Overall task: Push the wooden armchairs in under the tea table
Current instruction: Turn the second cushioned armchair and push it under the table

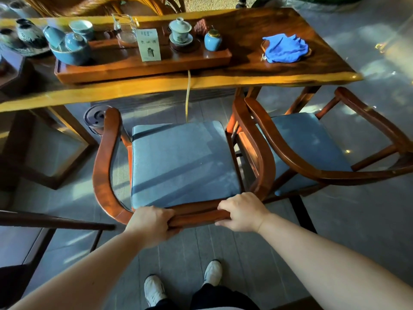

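Note:
A wooden armchair (pixel 105 175) with a curved back rail and a blue seat cushion stands in front of me, facing the tea table (pixel 156 86). My left hand (pixel 152 224) and my right hand (pixel 242 212) both grip the top of its back rail. The front of the seat lies just short of the table's near edge. A second wooden armchair (pixel 297 157) with a blue cushion stands to the right, touching the first one's arm; its front reaches under the table's right end.
On the table sit a wooden tea tray (pixel 143 68) with blue cups, a glass pitcher and a card, and a blue cloth (pixel 283 49). A round kettle (pixel 95 118) stands on the floor under the table. Another chair's arm (pixel 55 221) juts in at left. A yellow hose (pixel 188 97) hangs down.

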The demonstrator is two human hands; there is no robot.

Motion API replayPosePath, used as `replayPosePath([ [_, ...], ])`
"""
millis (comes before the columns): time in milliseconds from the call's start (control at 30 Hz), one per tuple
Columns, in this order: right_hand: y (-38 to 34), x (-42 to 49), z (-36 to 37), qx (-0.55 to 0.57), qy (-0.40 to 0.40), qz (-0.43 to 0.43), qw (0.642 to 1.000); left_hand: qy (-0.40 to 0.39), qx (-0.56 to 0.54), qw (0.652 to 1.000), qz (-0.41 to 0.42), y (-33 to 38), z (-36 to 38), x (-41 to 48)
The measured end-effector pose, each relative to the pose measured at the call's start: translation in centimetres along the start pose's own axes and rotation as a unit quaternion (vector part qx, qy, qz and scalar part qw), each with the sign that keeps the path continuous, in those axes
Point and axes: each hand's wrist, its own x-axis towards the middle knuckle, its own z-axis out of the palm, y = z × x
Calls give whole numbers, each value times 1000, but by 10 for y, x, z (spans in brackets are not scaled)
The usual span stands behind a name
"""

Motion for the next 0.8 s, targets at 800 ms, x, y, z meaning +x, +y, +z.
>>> replayPosePath([
  [800, 0, 1, -19, 14, -102, -27, 994, 40, -73, 996, -46, 26, -18, -19],
])
